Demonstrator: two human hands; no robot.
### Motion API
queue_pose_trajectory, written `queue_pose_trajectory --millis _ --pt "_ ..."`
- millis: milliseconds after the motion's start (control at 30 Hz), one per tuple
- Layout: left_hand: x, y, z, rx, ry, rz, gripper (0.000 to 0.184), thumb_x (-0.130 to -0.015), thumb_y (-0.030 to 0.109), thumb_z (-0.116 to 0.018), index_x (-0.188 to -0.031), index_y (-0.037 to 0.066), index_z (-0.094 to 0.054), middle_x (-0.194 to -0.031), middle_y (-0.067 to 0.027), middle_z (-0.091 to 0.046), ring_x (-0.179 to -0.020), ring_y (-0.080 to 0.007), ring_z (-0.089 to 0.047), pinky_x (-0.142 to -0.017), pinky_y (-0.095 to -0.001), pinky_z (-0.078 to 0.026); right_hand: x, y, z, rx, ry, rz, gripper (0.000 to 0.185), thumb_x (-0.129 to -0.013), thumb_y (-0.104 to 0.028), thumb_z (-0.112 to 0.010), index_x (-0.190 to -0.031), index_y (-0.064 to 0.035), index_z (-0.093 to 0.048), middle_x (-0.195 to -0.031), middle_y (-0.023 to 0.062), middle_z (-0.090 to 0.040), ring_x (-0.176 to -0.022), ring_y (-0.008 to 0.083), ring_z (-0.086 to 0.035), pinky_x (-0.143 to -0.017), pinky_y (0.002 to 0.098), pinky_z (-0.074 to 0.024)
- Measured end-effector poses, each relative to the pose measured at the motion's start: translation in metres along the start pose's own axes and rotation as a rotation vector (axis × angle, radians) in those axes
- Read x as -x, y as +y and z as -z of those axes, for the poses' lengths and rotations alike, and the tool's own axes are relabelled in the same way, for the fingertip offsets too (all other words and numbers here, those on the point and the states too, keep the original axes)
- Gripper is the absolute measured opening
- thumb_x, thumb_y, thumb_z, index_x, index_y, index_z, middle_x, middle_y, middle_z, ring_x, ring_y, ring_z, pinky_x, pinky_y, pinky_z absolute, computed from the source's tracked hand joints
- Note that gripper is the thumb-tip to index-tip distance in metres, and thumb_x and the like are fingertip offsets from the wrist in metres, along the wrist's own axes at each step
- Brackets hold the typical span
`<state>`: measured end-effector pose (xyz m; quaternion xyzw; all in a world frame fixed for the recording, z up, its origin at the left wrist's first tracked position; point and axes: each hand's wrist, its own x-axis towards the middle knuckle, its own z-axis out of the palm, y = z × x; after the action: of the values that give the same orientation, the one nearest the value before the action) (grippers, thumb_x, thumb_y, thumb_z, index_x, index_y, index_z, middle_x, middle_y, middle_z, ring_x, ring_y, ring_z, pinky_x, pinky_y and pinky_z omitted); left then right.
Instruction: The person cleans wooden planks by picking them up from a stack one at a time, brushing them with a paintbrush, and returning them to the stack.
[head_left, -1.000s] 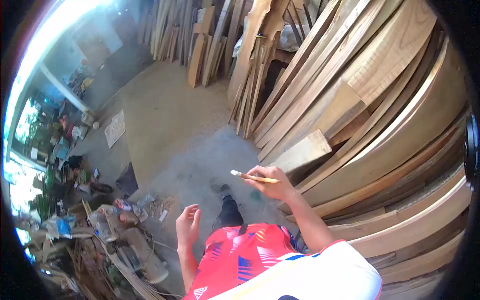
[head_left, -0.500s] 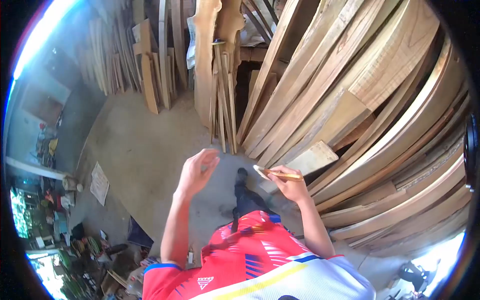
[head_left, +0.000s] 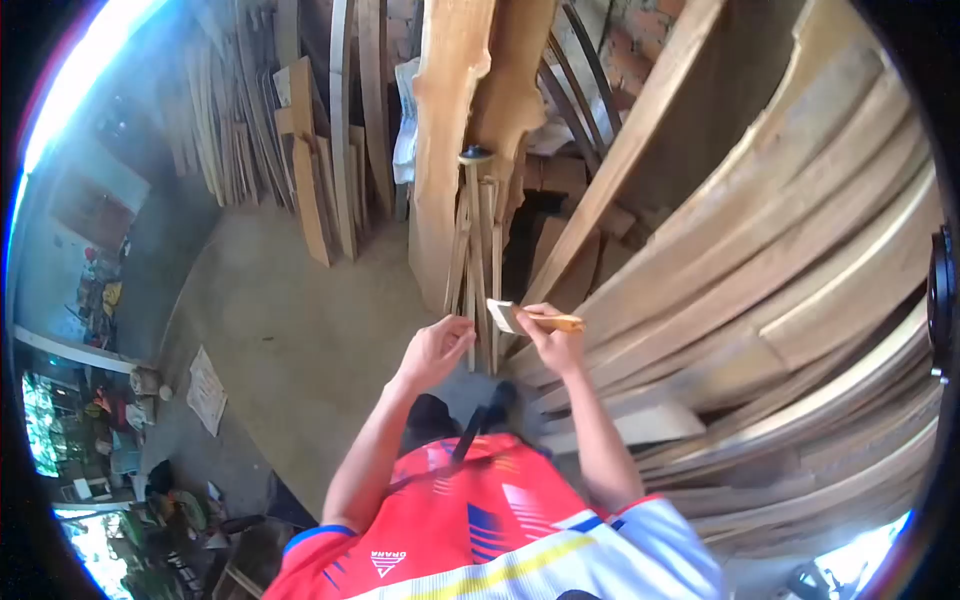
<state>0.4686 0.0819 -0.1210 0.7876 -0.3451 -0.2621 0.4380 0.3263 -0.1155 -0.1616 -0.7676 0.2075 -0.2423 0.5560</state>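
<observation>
A paintbrush with pale bristles and an orange-brown wooden handle (head_left: 560, 322) is pinched in my right hand (head_left: 558, 345), its bristles pointing left. My left hand (head_left: 437, 352) is to the left of the bristles, apart from the brush, with its fingers curled; whether anything small is in them cannot be made out. Just beyond both hands stand thin upright wooden strips (head_left: 478, 250), with a round dark-topped object (head_left: 475, 154) at their upper end. Behind them leans a wide slab with a wavy edge (head_left: 450, 110).
Many long boards (head_left: 720, 250) lean along the right side. More planks (head_left: 310, 190) stand against the wall at the upper left. A printed sheet (head_left: 207, 392) lies on the concrete floor (head_left: 290, 310). Assorted clutter is at the lower left. My feet show below my hands.
The view has turned and come nearer to the upright strips and the slab. My left hand has come closer to the brush, and its fingers are more curled. The brush remains in my right hand.
</observation>
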Motion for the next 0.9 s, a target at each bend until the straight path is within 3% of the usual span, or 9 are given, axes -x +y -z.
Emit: queue_pose_trajectory --millis 100,133,167,267,300,467,567,700,900 --pt "-0.079 -0.055 0.016 -0.027 0.029 -0.054 0.028 -0.094 0.025 -0.065 -0.113 0.005 -0.066 -0.091 -0.0134 -0.072 -0.087 -0.0242 -0.071 -0.076 -0.0374 -0.055 -0.043 -0.006 -0.013 -0.107 0.063 -0.06 0.022 -0.094 -0.028 -0.07 -0.099 -0.0056 -0.071 -0.076 -0.0023 -0.067 -0.063 0.0063 -0.057 -0.056 0.0238 -0.045" --pt "-0.111 -0.083 0.019 -0.123 0.055 -0.098 0.027 -0.096 0.029 -0.057 -0.11 0.008 -0.068 -0.098 -0.018 -0.072 -0.09 -0.0377 -0.069 -0.08 -0.0435 -0.055 -0.044 -0.004 -0.017 -0.151 0.091 -0.144 0.022 -0.094 -0.027 -0.071 -0.1 -0.0059 -0.071 -0.076 -0.0037 -0.064 -0.061 0.0053 -0.054 -0.055 0.0229 -0.0427" --pt "-0.141 -0.11 0.018 -0.224 0.052 -0.09 0.025 -0.096 0.027 -0.053 -0.104 0.009 -0.069 -0.1 -0.0193 -0.07 -0.095 -0.0413 -0.065 -0.082 -0.0469 -0.053 -0.033 -0.003 -0.018 -0.193 0.134 -0.248 0.021 -0.094 -0.026 -0.071 -0.102 -0.0061 -0.071 -0.075 -0.0052 -0.062 -0.06 0.0043 -0.051 -0.053 0.0219 -0.0404" --pt "-0.237 -0.18 -0.008 -0.317 0.163 -0.166 0.023 -0.096 0.024 -0.048 -0.108 0.011 -0.062 -0.103 -0.022 -0.067 -0.099 -0.0434 -0.063 -0.085 -0.0531 -0.05 0.009 -0.005 -0.023 -0.08 0.425 -0.49 0.027 -0.094 -0.027 -0.07 -0.106 -0.0027 -0.069 -0.073 -0.0034 -0.059 -0.062 0.0037 -0.05 -0.057 0.0208 -0.0389" --pt "-0.268 -0.188 -0.014 -0.395 0.026 -0.047 0.025 -0.095 0.023 -0.048 -0.112 0.008 -0.058 -0.113 -0.0233 -0.064 -0.104 -0.0435 -0.061 -0.086 -0.0527 -0.051 0.023 -0.007 -0.027 -0.041 0.544 -0.567 0.027 -0.094 -0.027 -0.069 -0.107 -0.0025 -0.069 -0.073 -0.0034 -0.059 -0.063 0.0039 -0.05 -0.058 0.0209 -0.0389" --pt "-0.361 -0.254 -0.045 -0.778 0.076 -0.101 0.047 -0.091 0.023 -0.056 -0.135 0.01 -0.048 -0.139 -0.0097 -0.05 -0.129 -0.032 -0.047 -0.106 -0.0468 -0.039 0.062 0.005 -0.079 0.031 0.78 -0.646 0.023 -0.094 -0.021 -0.07 -0.105 -0.0012 -0.069 -0.081 -0.0006 -0.061 -0.07 0.0059 -0.053 -0.062 0.0216 -0.0421" --pt "-0.352 -0.223 -0.028 -0.874 -0.133 -0.065 0.053 -0.09 0.022 -0.058 -0.14 0.009 -0.044 -0.147 -0.0099 -0.046 -0.129 -0.0314 -0.047 -0.106 -0.0456 -0.041 0.053 -0.015 -0.127 -0.079 0.736 -0.706 0.02 -0.092 -0.017 -0.072 -0.104 -0.0015 -0.067 -0.084 0.0023 -0.064 -0.068 0.0076 -0.056 -0.061 0.0232 -0.0456" --pt "-0.295 -0.258 -0.039 -0.673 -0.271 -0.218 0.057 -0.087 0.027 -0.062 -0.135 0.003 -0.043 -0.137 -0.0218 -0.048 -0.116 -0.0377 -0.058 -0.092 -0.0503 -0.051 0.052 -0.011 -0.176 -0.286 0.838 -0.748 0.022 -0.091 -0.016 -0.073 -0.106 -0.0012 -0.066 -0.083 0.0034 -0.064 -0.064 0.008 -0.056 -0.057 0.0238 -0.0456" --pt "-0.169 -0.258 0.003 -0.739 -0.804 -0.068 0.055 -0.089 0.029 -0.058 -0.135 0.003 -0.042 -0.131 -0.0326 -0.052 -0.102 -0.0467 -0.064 -0.083 -0.0531 -0.055 0.031 -0.016 -0.195 -0.135 0.663 -0.65 0.025 -0.094 -0.022 -0.071 -0.106 -0.0017 -0.064 -0.074 -0.0024 -0.06 -0.061 0.0044 -0.052 -0.054 0.0213 -0.0407"
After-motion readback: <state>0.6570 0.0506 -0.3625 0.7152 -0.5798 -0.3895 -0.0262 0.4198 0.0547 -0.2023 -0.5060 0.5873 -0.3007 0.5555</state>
